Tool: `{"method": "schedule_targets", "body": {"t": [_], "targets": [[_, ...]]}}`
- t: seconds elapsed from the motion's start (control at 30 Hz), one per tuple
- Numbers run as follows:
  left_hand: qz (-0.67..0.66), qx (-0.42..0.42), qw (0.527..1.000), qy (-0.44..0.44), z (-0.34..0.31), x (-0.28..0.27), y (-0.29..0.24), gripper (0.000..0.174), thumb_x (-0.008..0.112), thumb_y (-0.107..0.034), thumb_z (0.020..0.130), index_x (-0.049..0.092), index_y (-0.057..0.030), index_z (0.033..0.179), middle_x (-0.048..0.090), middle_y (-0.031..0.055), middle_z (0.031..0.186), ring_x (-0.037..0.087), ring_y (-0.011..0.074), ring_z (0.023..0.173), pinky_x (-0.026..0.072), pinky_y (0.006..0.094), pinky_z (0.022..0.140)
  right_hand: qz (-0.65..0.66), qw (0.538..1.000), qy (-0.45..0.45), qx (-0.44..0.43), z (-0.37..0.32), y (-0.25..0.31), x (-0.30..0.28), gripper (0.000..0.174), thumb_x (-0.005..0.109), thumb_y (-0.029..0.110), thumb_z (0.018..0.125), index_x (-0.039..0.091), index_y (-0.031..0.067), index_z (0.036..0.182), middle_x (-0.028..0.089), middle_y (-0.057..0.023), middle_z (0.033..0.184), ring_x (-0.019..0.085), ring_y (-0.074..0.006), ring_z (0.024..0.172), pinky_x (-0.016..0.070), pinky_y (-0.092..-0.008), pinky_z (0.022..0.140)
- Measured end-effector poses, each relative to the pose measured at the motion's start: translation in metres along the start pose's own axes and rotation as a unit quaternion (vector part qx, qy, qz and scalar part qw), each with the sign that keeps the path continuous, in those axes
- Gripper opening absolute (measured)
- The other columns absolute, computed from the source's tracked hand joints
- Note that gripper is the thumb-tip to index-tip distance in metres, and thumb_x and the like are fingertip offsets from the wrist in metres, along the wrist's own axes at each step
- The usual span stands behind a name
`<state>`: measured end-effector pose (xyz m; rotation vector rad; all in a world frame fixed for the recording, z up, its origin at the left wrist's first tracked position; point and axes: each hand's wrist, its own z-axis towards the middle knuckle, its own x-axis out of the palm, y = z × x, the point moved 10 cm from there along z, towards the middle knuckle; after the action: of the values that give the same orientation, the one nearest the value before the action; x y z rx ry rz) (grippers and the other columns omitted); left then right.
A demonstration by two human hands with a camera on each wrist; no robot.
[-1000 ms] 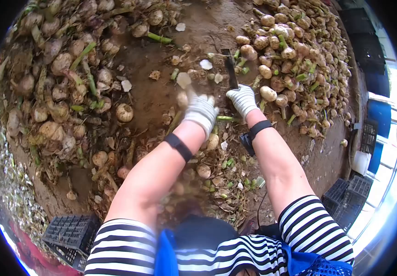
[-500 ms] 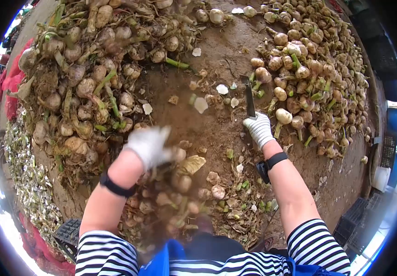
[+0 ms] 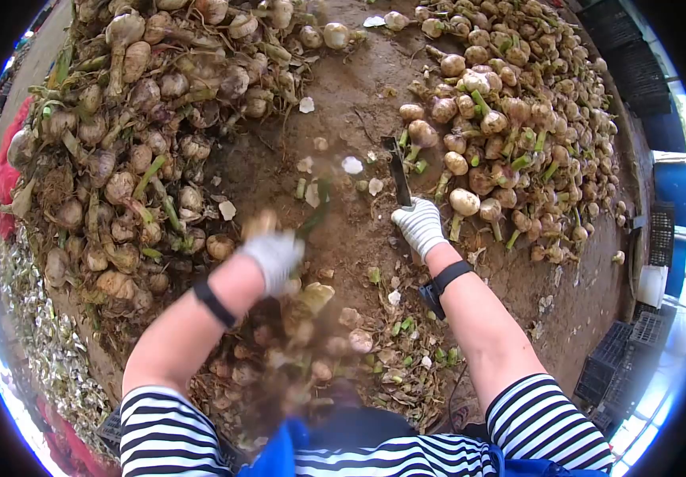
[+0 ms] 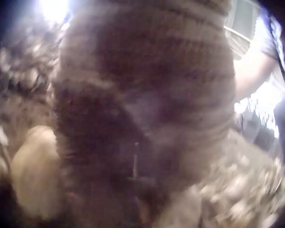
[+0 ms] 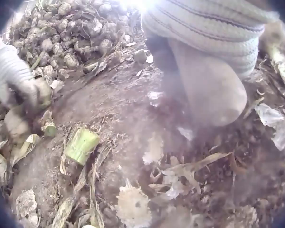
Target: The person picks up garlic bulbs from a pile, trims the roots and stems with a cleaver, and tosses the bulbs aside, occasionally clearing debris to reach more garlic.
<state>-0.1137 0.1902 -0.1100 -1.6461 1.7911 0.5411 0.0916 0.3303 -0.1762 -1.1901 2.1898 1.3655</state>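
Note:
My right hand (image 3: 420, 225), in a striped white glove, grips the handle of a knife (image 3: 397, 168) whose dark blade points away from me over the bare dirt. My left hand (image 3: 274, 256), also gloved, is blurred with motion left of the knife. It seems to hold a brownish bulb (image 3: 259, 223) at its fingertips. In the right wrist view the left hand (image 5: 12, 78) has that bulb (image 5: 40, 90) against its fingers. The left wrist view is filled by the blurred glove (image 4: 147, 95), with a pale bulb (image 4: 33, 171) beside it.
A heap of dirty bulbs with stems and roots (image 3: 120, 159) lies at the left, and a heap of cleaner bulbs (image 3: 510, 119) at the right. Cut scraps and leaves (image 3: 319, 350) lie before my knees. A cut green stem (image 5: 82, 145) lies on the dirt. Black crates (image 3: 613, 358) stand at the lower right.
My left hand has left its place beside the knife and swung left and back toward me, now near the left heap. The right hand keeps hold of the knife.

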Motion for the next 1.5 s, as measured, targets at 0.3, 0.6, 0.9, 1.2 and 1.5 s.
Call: {"method": "schedule_targets", "body": {"t": [0.3, 0.6, 0.9, 1.2, 1.5], "targets": [[-0.200, -0.161, 0.926, -0.278, 0.045, -0.077, 0.041, 0.077, 0.058, -0.052, 0.080, 0.024, -0.0239, 0.143, 0.023, 0.0156, 0.148, 0.028, 0.0372, 0.132, 0.0294, 0.0542, 0.104, -0.032, 0.997, -0.052, -0.036, 0.008, -0.007, -0.001, 0.031, 0.061, 0.024, 0.066, 0.067, 0.0011, 0.086, 0.065, -0.0205, 0.078, 0.063, -0.0308, 0.074, 0.0486, -0.0344, 0.071], [-0.113, -0.032, 0.993, 0.017, -0.075, 0.108, -0.051, 0.067, 0.059, -0.051, 0.078, 0.037, -0.0276, 0.137, 0.023, 0.0124, 0.148, 0.020, 0.0367, 0.136, 0.0208, 0.0574, 0.107, -0.041, 0.997, -0.049, -0.039, -0.005, 0.009, -0.008, 0.026, 0.062, 0.022, 0.067, 0.066, 0.0030, 0.085, 0.065, -0.0144, 0.072, 0.060, -0.0262, 0.066, 0.0472, -0.0344, 0.066], [-0.384, -0.039, 0.922, 0.039, -0.112, 0.113, -0.039, 0.064, 0.066, -0.044, 0.078, 0.047, -0.0126, 0.131, 0.050, 0.0180, 0.129, 0.053, 0.0303, 0.114, 0.0414, 0.0371, 0.098, 0.165, 0.986, -0.012, 0.012, -0.045, -0.027, 0.000, 0.025, 0.064, 0.018, 0.071, 0.066, 0.0034, 0.091, 0.065, -0.0076, 0.071, 0.062, -0.0163, 0.067, 0.0480, -0.0293, 0.064], [0.055, 0.038, 0.998, -0.021, 0.037, 0.000, -0.030, 0.059, 0.046, -0.007, 0.089, 0.031, -0.0330, 0.140, 0.016, 0.0086, 0.151, 0.029, 0.0312, 0.134, 0.0313, 0.0461, 0.106, 0.315, 0.942, 0.027, 0.112, -0.190, -0.105, -0.016, 0.019, 0.066, 0.008, 0.072, 0.062, 0.0039, 0.090, 0.058, -0.0001, 0.069, 0.051, -0.0095, 0.049, 0.0419, -0.0258, 0.043], [-0.014, -0.095, 0.995, 0.035, -0.031, 0.054, -0.008, 0.062, 0.042, -0.061, 0.085, 0.068, -0.0039, 0.091, 0.063, 0.0181, 0.076, 0.062, 0.0328, 0.071, 0.0499, 0.0413, 0.069, 0.352, 0.914, 0.021, 0.200, -0.224, -0.136, -0.032, 0.019, 0.065, 0.006, 0.074, 0.058, 0.0038, 0.091, 0.055, -0.0003, 0.062, 0.049, -0.0120, 0.040, 0.0398, -0.0258, 0.035]]}}
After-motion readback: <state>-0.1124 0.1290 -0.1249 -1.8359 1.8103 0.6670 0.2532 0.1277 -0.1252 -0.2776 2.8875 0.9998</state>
